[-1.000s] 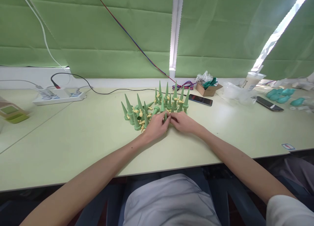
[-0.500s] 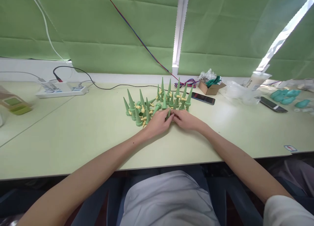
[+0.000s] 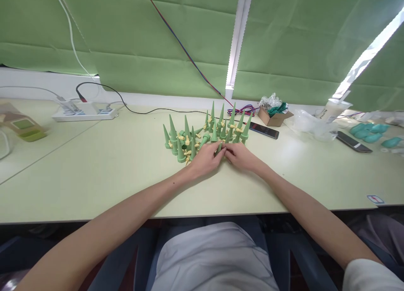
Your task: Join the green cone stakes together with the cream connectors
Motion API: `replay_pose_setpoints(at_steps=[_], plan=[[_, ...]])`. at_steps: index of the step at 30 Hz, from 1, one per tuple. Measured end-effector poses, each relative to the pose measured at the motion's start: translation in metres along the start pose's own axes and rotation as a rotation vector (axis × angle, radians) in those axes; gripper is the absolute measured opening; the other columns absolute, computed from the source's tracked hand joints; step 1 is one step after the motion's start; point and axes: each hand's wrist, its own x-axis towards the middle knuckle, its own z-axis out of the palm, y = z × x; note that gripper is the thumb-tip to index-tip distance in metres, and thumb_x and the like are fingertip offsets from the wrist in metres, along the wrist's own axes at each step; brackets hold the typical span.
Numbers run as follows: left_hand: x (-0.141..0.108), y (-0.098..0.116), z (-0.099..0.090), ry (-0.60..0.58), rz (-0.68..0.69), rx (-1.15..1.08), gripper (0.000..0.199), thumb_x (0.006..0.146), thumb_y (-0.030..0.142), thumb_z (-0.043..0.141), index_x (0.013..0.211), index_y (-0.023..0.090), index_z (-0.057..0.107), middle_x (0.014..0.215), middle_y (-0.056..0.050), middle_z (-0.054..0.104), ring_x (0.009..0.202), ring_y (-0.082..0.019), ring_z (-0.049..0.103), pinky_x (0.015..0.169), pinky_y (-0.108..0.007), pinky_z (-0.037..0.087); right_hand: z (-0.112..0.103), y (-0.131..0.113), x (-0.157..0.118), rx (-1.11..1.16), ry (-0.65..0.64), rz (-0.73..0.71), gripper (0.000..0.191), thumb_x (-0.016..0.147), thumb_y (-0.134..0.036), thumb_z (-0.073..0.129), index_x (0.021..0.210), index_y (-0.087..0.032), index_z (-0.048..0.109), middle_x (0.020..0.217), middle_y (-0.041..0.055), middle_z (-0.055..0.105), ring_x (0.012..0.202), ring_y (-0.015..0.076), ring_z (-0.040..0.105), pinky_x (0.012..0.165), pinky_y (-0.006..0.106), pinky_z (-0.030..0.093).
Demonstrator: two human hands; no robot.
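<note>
Two bare hands are at work at the middle of the worktop (image 3: pixel 110 169), close together at the near edge of a cluster of green cones (image 3: pixel 173 135). The left hand (image 3: pixel 205 158) is grasping, with thumb and forefinger closed about a small cone (image 3: pixel 220 147) whose upper part shows between them; its lower end is hidden. The right hand (image 3: pixel 241 155) has its fingertips drawn together against those of the left; whether it grips anything cannot be told, the fingers covering the spot. The cones stand in two groups, one left of the hands and one beyond them and slightly right. Most are upright, points up; a few between the groups lie tilted. Small yellow pieces (image 3: pixel 187 141) sit among and against the cones. Beyond the right-hand group lie a coil of red and blue wire (image 3: pixel 248 110) and a dark phone (image 3: pixel 263 130), with a cardboard box (image 3: pixel 271 118) holding clear wrap and dark green material just behind. Farther right are a plastic bag (image 3: pixel 312 125), a cup (image 3: pixel 331 111), a second phone (image 3: pixel 353 142) and several teal pieces (image 3: pixel 372 137). Well to the left, a white power strip (image 3: pixel 84 115) carries plugs and a black cable (image 3: pixel 145 113).
</note>
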Motion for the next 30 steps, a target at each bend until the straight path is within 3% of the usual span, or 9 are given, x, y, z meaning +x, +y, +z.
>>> replay_pose_setpoints(at_steps=[11,20,25,30], plan=[[0.001,0.001,-0.002,0.045,-0.054,-0.08,0.032,0.1,0.045,0.044,0.094,0.019,0.063,0.068,0.0,0.06,0.056,-0.014,0.047,0.055,-0.029,0.034,0.002,-0.002,0.001,0.095,0.123,0.044,0.029,0.092,-0.028,0.043,0.064,-0.021,0.039,0.057,-0.0038,0.045,0.056,0.0124,0.036,0.06,0.027,0.028],[0.002,0.0,0.0,0.119,-0.1,-0.136,0.031,0.098,0.046,0.048,0.091,0.019,0.061,0.071,0.001,0.061,0.053,-0.011,0.044,0.052,-0.028,0.033,0.001,-0.009,0.003,0.195,0.228,0.085,0.027,0.09,-0.036,0.051,0.069,-0.019,0.053,0.064,-0.001,0.058,0.059,0.012,0.044,0.061,0.026,0.033],[0.002,-0.001,-0.001,0.124,-0.117,-0.216,0.029,0.097,0.045,0.049,0.091,0.019,0.06,0.079,0.0,0.063,0.052,-0.009,0.041,0.05,-0.027,0.033,0.002,-0.011,0.002,0.216,0.291,0.116,0.028,0.087,-0.039,0.055,0.067,-0.019,0.051,0.062,-0.0012,0.057,0.058,0.0115,0.044,0.06,0.025,0.033],[0.002,0.001,-0.001,0.112,-0.165,-0.316,0.029,0.096,0.047,0.051,0.09,0.02,0.058,0.07,0.002,0.058,0.048,-0.009,0.045,0.046,-0.027,0.035,0.003,-0.011,0.001,0.222,0.318,0.128,0.031,0.088,-0.039,0.056,0.065,-0.019,0.051,0.06,-0.0022,0.054,0.057,0.011,0.042,0.059,0.025,0.032]])
